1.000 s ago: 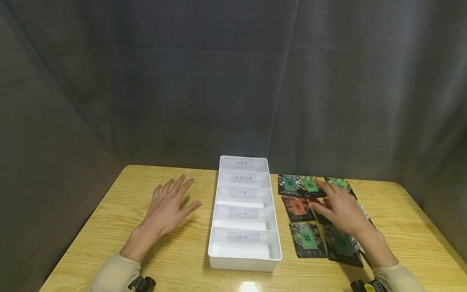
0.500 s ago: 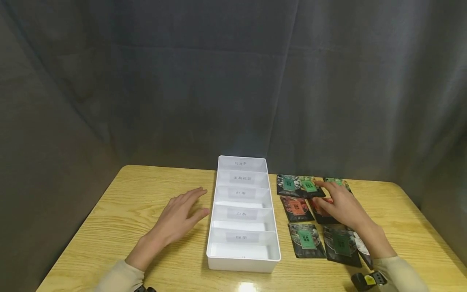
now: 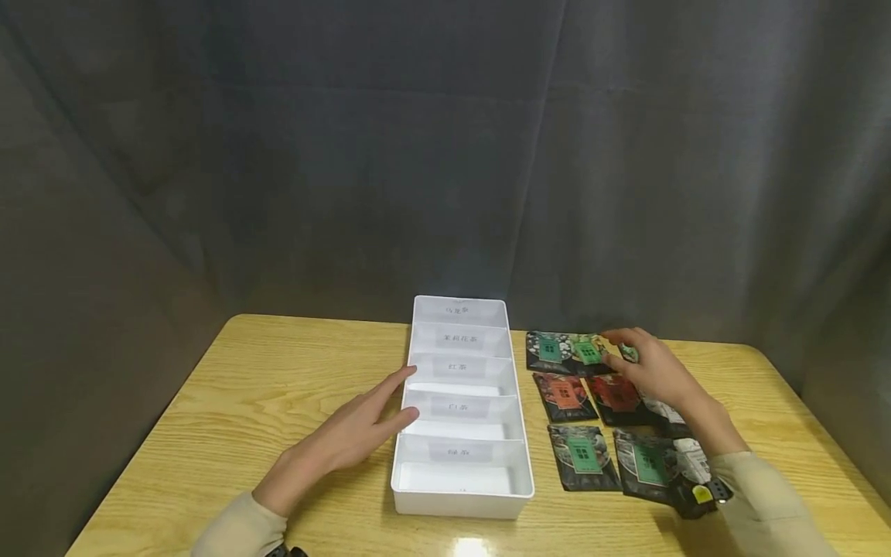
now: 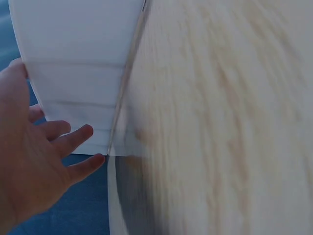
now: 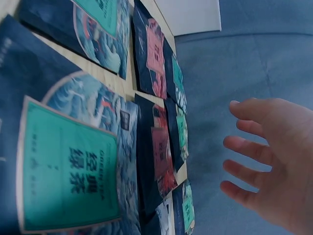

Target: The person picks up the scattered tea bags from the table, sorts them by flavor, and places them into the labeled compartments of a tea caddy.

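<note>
A long white divided box (image 3: 459, 505) stands in the middle of the table in the head view, with a paper label in each compartment. My left hand (image 3: 348, 433) is at its left side, fingers extended; in the left wrist view the fingers (image 4: 73, 142) lie near the box's side wall (image 4: 78, 39). My right hand (image 3: 657, 375) is held over the back of the tea packets, fingers loosely bent and nothing gripped. Below it lie a yellow-green tea packet (image 3: 588, 352) and a red tea packet (image 3: 616, 394). The right wrist view shows the hand (image 5: 274, 156) apart from the packets.
Several dark tea packets lie in rough rows right of the box, including a green-labelled one (image 3: 583, 458) in front and a red-labelled one (image 3: 564, 394). Some at the right are partly hidden by my right arm. A dark curtain (image 3: 418, 155) hangs behind the wooden table (image 3: 278, 363).
My left hand has moved right and slightly down to the box's left side. The right hand has shifted slightly right and its fingers are more bent. Packets and box remain in place.
</note>
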Motion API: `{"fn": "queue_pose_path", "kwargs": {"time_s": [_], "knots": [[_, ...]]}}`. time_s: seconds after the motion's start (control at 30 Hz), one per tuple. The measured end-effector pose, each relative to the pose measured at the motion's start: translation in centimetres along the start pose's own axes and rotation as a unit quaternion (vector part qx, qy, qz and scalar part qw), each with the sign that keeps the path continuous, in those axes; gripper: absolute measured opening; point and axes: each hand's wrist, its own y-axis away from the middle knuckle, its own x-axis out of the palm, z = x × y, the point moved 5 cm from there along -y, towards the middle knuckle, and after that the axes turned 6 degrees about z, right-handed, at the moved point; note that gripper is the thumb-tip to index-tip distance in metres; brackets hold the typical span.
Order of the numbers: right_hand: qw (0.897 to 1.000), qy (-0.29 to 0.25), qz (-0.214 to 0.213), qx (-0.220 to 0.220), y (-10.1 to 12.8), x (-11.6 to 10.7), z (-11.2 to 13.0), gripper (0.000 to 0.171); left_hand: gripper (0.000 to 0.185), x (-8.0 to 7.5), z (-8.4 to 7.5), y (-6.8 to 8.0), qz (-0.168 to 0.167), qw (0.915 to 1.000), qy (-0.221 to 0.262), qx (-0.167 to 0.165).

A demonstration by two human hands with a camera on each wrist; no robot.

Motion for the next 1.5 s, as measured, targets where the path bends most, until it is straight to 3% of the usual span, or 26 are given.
{"fn": "queue_pose_path", "kwargs": {"time_s": [0.53,1.0,1.23,1.5], "knots": [[1.000,-0.023,-0.001,0.015,-2.6,0.4,-3.1,0.039,0.066,0.8,-0.2,-0.1,0.025,0.9977,0.063,-0.004],[0.999,-0.002,0.009,0.038,-5.0,1.2,-4.1,0.037,0.067,0.7,-0.9,0.1,0.028,0.9968,0.075,0.010],[0.997,-0.002,0.028,0.068,-6.1,2.6,-4.6,0.044,0.067,0.3,-0.7,0.2,0.029,0.9972,0.069,0.012],[0.998,-0.003,0.050,0.044,-6.5,2.7,-4.5,0.049,0.067,0.7,-0.8,0.2,0.028,0.9957,0.086,0.021]]}}
